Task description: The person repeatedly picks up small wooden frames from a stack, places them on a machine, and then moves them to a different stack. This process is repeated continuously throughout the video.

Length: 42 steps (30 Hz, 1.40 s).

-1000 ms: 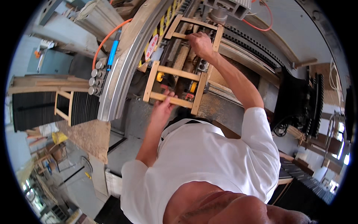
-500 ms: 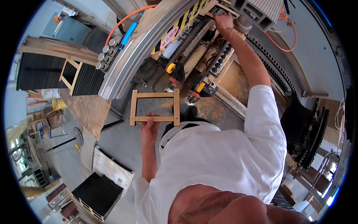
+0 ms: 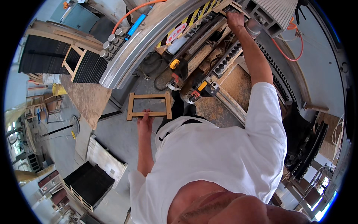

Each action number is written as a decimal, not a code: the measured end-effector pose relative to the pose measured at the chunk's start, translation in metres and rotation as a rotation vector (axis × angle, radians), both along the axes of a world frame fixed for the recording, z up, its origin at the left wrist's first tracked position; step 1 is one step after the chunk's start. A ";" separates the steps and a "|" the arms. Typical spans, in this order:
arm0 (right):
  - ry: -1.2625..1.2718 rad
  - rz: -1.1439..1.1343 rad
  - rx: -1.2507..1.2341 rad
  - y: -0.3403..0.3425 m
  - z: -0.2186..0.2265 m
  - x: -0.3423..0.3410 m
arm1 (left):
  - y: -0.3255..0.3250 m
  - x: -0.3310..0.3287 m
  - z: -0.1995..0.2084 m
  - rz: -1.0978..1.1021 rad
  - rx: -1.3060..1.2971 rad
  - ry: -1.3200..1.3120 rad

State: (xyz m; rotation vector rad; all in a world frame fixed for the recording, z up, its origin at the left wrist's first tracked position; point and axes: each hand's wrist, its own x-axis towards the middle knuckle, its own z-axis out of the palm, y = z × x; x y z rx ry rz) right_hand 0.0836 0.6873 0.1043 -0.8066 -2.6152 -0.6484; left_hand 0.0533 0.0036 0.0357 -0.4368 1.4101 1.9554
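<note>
My left hand (image 3: 144,121) grips a small light-wood frame (image 3: 150,96) by its lower bar, thumb and fingers closed round it. This frame has two uprights joined by two crossbars, and I hold it over the floor, left of my body. My right arm reaches far forward to the woodworking machine (image 3: 207,71). There my right hand (image 3: 235,21) is closed at the edge of another light-wood frame (image 3: 223,5) lying on the machine, beside a round metal cylinder (image 3: 253,27). The ends of the right fingers are partly hidden.
Sawdust (image 3: 235,87) covers the machine bed and floor. A curved-looking metal rail (image 3: 125,61) with an orange hose (image 3: 128,15) runs at the left. Stacked black slatted panels (image 3: 43,56) carry another wooden frame. A black-topped stack (image 3: 89,183) stands at lower left.
The wooden frame in my left hand has moved slightly left and tilted. My right hand stays at the machine's frame. The whole view has shifted a little.
</note>
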 end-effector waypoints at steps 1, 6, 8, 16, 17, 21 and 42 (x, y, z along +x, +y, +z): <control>0.003 -0.004 -0.017 -0.002 0.001 0.000 | 0.000 0.000 0.002 0.006 -0.020 0.007; -0.086 -0.038 -0.161 -0.008 0.016 -0.002 | -0.018 -0.013 -0.009 -0.028 -0.159 0.135; -0.104 -0.080 -0.168 -0.009 0.018 -0.003 | -0.024 -0.017 0.001 -0.029 -0.218 0.186; -0.075 -0.144 -0.171 -0.008 0.010 -0.005 | -0.078 -0.048 0.083 0.129 -0.105 0.413; -0.088 -0.160 -0.167 -0.003 0.011 -0.003 | -0.090 -0.059 0.090 0.134 -0.083 0.434; -0.157 -0.265 -0.298 -0.019 0.033 -0.009 | -0.126 -0.100 0.130 0.248 -0.013 0.509; 0.715 -0.150 -1.019 -0.500 0.026 0.064 | -0.066 -0.518 0.182 -0.006 -0.465 0.690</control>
